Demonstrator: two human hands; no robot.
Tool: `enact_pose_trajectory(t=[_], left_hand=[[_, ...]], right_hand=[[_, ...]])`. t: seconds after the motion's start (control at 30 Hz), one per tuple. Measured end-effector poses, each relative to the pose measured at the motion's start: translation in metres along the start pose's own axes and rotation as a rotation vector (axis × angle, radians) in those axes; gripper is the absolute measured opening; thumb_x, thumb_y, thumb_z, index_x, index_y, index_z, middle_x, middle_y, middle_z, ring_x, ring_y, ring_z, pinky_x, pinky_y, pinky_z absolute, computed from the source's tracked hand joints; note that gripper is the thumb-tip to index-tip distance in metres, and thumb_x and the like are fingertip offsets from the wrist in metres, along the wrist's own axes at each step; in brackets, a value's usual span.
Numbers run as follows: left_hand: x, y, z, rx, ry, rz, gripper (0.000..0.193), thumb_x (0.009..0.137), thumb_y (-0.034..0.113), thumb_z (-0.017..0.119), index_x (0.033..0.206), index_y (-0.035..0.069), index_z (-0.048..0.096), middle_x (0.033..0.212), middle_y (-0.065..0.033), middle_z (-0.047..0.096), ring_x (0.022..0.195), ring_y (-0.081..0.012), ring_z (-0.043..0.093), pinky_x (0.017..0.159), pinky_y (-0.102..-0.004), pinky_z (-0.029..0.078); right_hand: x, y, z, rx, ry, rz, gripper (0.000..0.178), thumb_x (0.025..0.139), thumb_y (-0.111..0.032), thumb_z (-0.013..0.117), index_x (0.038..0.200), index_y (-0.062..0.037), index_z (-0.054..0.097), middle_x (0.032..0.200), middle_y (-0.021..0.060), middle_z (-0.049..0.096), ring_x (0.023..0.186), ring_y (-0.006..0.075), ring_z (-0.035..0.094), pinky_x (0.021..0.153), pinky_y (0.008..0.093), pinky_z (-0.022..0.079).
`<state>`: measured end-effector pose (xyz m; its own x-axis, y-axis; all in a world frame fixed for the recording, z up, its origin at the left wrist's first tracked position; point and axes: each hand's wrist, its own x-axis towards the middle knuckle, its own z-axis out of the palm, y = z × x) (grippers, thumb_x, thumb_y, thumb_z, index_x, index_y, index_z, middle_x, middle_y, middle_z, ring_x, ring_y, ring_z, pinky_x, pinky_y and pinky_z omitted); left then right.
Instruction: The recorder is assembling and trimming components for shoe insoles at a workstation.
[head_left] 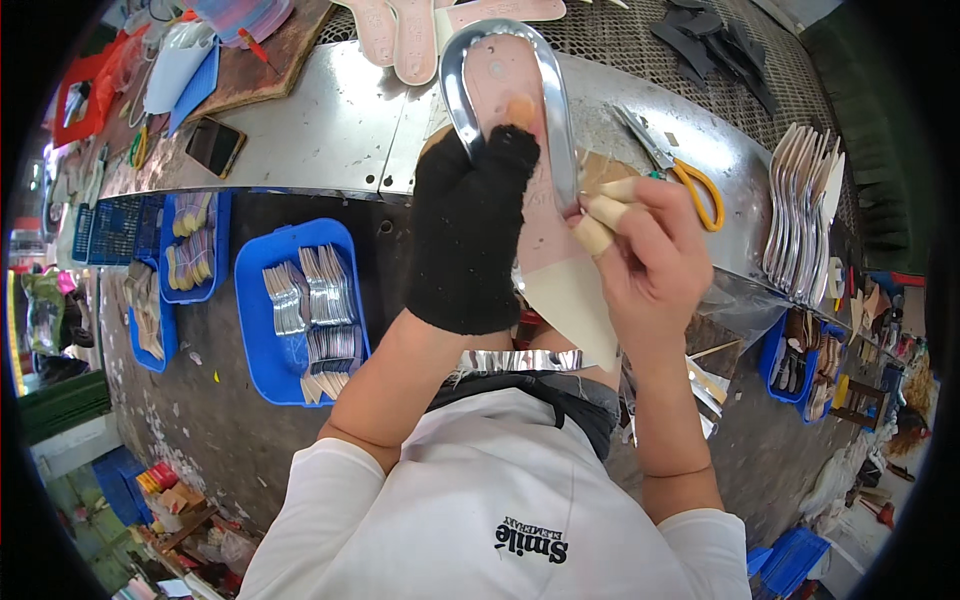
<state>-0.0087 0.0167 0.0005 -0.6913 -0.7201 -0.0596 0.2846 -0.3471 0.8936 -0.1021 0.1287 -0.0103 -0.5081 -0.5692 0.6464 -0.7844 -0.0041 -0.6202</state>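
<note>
In front of me, over the bench edge, is a pink shoe insole (500, 75) with a pale, pointed end toward my body. A shiny silver strip (559, 100) curves round its rounded far end and runs down its right edge. My left hand (468, 235), in a black fingerless glove, grips the insole from the left, thumb lying on its upper face. At the insole's right edge, my right hand (655, 245) pinches with thumb and fingers, at the strip's lower end. Pale covers wrap several of its fingertips. Exactly what lies between those fingertips is hidden.
Orange-handled scissors (697, 190) lie on the metal bench (325, 120), right of my hand. Stacked silver-edged insoles (800, 220) stand farther right. More pink insoles (415, 45) lie at the back, a phone (215, 147) at left. A blue bin (262, 345) of insoles sits below left.
</note>
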Motion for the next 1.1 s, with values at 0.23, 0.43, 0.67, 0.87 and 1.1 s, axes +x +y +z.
enact_pose_trajectory(t=[0.23, 0.43, 0.67, 0.87, 1.1], left_hand=[[0.036, 0.017, 0.002, -0.051, -0.255, -0.059, 0.041, 0.089, 0.023, 0.059, 0.12, -0.002, 0.05, 0.102, -0.0104, 0.062, 0.091, -0.0252, 0.064, 0.076, -0.0353, 0.055], [0.039, -0.02, -0.029, 0.238, -0.471, -0.018, 0.045, 0.083, 0.022, 0.068, 0.119, -0.001, 0.054, 0.103, -0.0066, 0.062, 0.088, -0.0132, 0.06, 0.078, -0.0251, 0.049], [0.023, -0.002, -0.029, -0.123, -0.487, -0.226, 0.043, 0.086, 0.024, 0.061, 0.119, -0.003, 0.052, 0.117, -0.0134, 0.058, 0.104, -0.0204, 0.059, 0.089, -0.0328, 0.049], [0.015, -0.007, -0.031, -0.218, -0.337, -0.233, 0.038, 0.087, 0.027, 0.058, 0.11, -0.002, 0.051, 0.115, -0.0175, 0.058, 0.1, -0.0242, 0.061, 0.087, -0.0342, 0.05], [0.013, -0.014, -0.032, -0.174, -0.26, -0.16, 0.039, 0.086, 0.026, 0.059, 0.113, -0.002, 0.052, 0.108, -0.0164, 0.061, 0.094, -0.0234, 0.064, 0.08, -0.0345, 0.053]], right_hand=[[0.02, 0.014, -0.012, 0.523, -0.404, 0.341, 0.007, 0.077, -0.001, 0.064, 0.078, 0.0034, 0.058, 0.074, 0.0006, 0.052, 0.061, 0.0031, 0.045, 0.052, 0.019, 0.034], [0.022, 0.019, 0.004, 0.523, -0.172, 0.275, 0.008, 0.08, -0.003, 0.064, 0.085, 0.003, 0.061, 0.079, -0.0001, 0.056, 0.067, 0.0031, 0.048, 0.056, 0.018, 0.036], [0.036, 0.009, -0.039, 0.73, -0.501, 0.479, 0.019, 0.08, 0.001, 0.061, 0.099, 0.0051, 0.061, 0.094, 0.002, 0.059, 0.086, 0.0096, 0.058, 0.081, 0.0218, 0.046], [0.031, 0.024, -0.038, 0.628, -0.458, 0.505, 0.014, 0.084, -0.002, 0.062, 0.096, 0.0041, 0.062, 0.081, -0.0012, 0.061, 0.076, 0.0045, 0.056, 0.068, 0.0185, 0.045], [0.022, 0.003, -0.045, 0.459, -0.454, 0.436, 0.015, 0.083, 0.0, 0.062, 0.097, 0.0044, 0.062, 0.081, -0.002, 0.06, 0.074, 0.003, 0.054, 0.066, 0.0178, 0.043]])
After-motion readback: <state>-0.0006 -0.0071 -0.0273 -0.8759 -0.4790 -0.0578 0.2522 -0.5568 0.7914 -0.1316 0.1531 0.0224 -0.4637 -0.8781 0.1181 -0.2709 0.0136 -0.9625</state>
